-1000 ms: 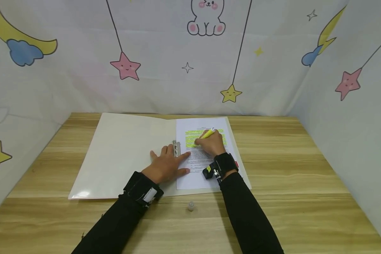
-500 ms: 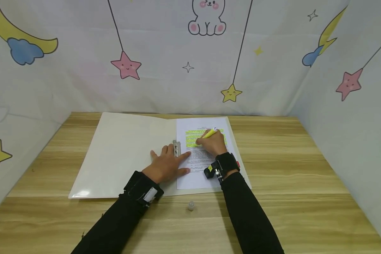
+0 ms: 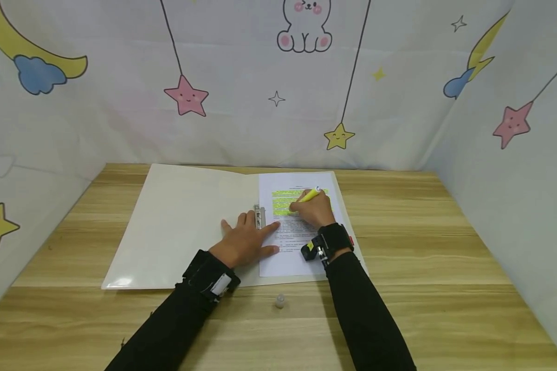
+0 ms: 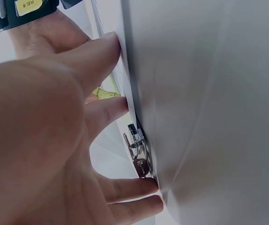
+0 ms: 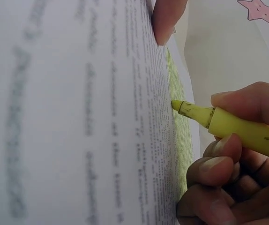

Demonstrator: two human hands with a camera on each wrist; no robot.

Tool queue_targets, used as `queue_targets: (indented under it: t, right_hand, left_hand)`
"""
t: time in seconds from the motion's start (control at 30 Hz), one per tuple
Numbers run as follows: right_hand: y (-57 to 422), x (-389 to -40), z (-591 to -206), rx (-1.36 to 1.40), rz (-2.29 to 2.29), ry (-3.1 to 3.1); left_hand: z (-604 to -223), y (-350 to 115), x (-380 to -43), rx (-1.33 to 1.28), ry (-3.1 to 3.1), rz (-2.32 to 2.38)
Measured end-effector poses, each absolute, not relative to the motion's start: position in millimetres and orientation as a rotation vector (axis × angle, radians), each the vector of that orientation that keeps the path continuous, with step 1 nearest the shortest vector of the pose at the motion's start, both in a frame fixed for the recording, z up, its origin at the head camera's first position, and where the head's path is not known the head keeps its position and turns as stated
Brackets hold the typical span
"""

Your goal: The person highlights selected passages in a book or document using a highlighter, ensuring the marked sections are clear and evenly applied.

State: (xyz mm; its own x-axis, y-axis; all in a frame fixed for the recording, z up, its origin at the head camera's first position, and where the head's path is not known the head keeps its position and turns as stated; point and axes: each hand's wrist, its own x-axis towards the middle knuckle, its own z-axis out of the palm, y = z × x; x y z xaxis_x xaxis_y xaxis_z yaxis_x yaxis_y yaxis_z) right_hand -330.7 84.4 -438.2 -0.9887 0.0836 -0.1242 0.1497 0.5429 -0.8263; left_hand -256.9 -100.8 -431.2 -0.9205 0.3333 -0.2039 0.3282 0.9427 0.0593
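My right hand [image 3: 316, 210] grips a yellow highlighter [image 5: 244, 132], its uncapped tip right at the printed sheet [image 3: 271, 265]. Lines in the upper half of that page are marked yellow, and the tip sits at the lower edge of this block. With fingers spread, my left hand [image 3: 243, 242] rests across the metal clip [image 3: 258, 217] and the sheet's left edge; thumb and forefinger touch the paper. Under the sheet lies an open white folder [image 3: 181, 221]. In the left wrist view the clip [image 4: 135, 140] shows between the fingers.
A small translucent cap [image 3: 280, 301] stands on the wooden table [image 3: 427, 309] in front of the folder. White cloth walls [image 3: 241, 139] with cartoon prints enclose the table at the back and both sides.
My right hand has slid slightly to the right with the highlighter, its tip moving along the line at the bottom of the yellow block. The left hand stays in place.
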Motion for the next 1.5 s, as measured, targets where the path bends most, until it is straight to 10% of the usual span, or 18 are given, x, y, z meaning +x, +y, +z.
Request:
queue_targets:
  t: [1.5]
  right_hand:
    - [100.9, -330.4, -434.5, 0.128, -1.414, 2.735]
  left_hand:
    - [-430.3, -98.3, -256.2, 0.482, 2.876, 0.036]
